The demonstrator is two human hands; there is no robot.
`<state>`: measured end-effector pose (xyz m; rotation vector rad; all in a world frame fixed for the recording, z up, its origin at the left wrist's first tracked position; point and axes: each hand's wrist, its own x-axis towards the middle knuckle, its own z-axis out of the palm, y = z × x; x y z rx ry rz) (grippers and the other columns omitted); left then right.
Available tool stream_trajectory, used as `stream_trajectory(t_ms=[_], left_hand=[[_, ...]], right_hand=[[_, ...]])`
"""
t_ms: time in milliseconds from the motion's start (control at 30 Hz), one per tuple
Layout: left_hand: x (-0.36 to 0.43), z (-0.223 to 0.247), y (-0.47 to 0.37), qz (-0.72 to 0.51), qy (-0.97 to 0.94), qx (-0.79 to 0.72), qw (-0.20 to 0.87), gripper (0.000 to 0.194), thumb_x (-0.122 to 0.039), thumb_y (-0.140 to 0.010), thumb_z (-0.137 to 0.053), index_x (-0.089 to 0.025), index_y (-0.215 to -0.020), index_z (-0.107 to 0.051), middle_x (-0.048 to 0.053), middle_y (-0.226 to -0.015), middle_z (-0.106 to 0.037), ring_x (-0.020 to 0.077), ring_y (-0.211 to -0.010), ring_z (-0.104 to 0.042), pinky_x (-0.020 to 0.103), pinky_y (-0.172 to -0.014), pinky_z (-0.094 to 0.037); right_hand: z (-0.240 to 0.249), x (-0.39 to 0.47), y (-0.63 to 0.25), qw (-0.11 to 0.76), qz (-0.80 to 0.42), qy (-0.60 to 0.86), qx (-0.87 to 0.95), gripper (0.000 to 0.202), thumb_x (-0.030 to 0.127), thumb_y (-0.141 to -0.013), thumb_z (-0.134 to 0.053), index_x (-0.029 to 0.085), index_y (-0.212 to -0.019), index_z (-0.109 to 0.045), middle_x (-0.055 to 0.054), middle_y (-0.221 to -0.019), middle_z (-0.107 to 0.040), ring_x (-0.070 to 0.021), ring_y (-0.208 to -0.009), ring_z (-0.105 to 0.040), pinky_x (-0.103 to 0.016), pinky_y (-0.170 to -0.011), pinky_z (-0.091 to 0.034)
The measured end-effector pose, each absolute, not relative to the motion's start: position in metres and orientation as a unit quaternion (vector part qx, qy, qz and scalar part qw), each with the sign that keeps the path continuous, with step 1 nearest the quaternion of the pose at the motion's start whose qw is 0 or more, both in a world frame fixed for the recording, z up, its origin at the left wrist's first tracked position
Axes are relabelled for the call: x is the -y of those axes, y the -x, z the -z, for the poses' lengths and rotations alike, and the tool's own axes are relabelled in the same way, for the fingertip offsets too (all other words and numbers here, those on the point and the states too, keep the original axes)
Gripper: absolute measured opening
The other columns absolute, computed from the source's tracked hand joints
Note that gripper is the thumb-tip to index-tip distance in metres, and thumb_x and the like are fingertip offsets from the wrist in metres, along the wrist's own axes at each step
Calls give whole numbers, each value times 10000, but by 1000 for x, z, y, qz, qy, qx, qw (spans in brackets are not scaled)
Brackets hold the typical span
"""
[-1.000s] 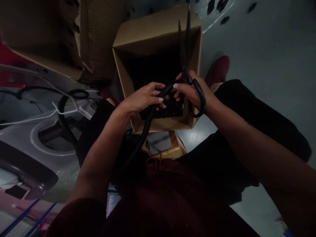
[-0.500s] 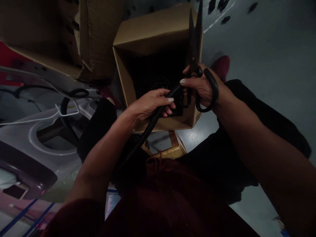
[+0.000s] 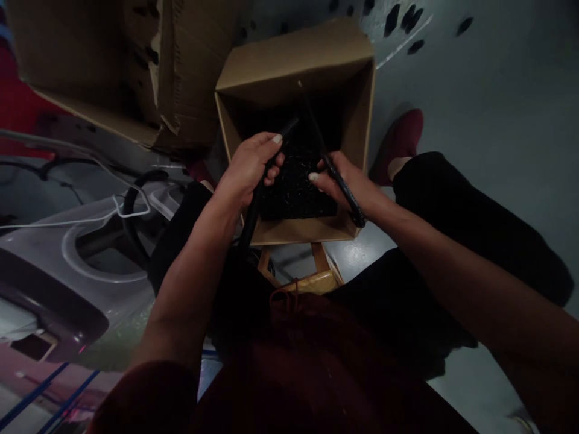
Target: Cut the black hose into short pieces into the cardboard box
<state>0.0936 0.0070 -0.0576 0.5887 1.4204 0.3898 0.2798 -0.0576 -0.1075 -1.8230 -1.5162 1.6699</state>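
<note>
My left hand is closed around a black corrugated tube, whose end sticks out past the thumb over an open cardboard box. The tube's lower part runs down toward my lap. In my right hand is a pair of scissors, held edge-on with the blades pointing up and left over the box, close to the tube's end but seemingly apart from it. Whether the blades are apart is hard to see. A dark heap of black pieces lies inside the box, below both hands.
A larger cardboard box stands at the upper left. Left of my knee is a grey plastic stool-like item with a white cable and black tubing. Black pieces lie on the floor at the upper right. A wooden stool sits below the box.
My left hand has moved up and left with the tube. My right hand has left the tube and turned the scissors so their blades tip left over the box.
</note>
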Motion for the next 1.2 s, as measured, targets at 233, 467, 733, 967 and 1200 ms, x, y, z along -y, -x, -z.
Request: stream_trajectory(t_ms=[233,467,733,967,1200], left_hand=[[-7,57,-95,-165,-268,-640,701,101,-242,-928,-554,-153,-883,-537,-66,-576,-492,-2,-388,-382,111,-363,-242],[-8,59,-95,-168,-264,-640,702,118,-245,-907,-598,-160,-851,-537,-61,-568,-505,2,-388,-383,116,-361,-243],[-7,58,-96,-148,-233,-632,724,161,-234,-881,-634,-165,-776,-533,-55,-553,-503,-2,-375,-367,117,-353,-228],[-7,58,-94,-131,-225,-595,761,204,-279,-890,-632,-150,-771,-527,-51,-571,-502,-3,-383,-377,112,-352,-231],[-4,61,-96,-137,-204,-585,773,242,-279,-864,-673,-152,-734,-512,-48,-573,-508,-4,-376,-386,116,-345,-234]], right_hand=[[100,66,-274,95,-590,605,526,593,647,-817,-553,191,-1191,-490,-86,-978,-635,-257,-852,-621,-404,-743,-497],[94,63,-274,66,-611,588,526,578,608,-814,-576,177,-1189,-491,-93,-974,-643,-263,-848,-624,-413,-762,-488],[96,63,-276,92,-616,586,519,598,655,-803,-579,196,-1179,-502,-97,-1010,-638,-262,-882,-607,-410,-771,-496],[93,58,-278,125,-655,555,498,648,722,-792,-554,203,-1179,-515,-105,-1023,-620,-276,-951,-597,-420,-831,-495],[91,58,-279,89,-604,590,528,531,648,-832,-546,217,-1142,-534,-97,-1008,-641,-282,-912,-611,-410,-779,-487]])
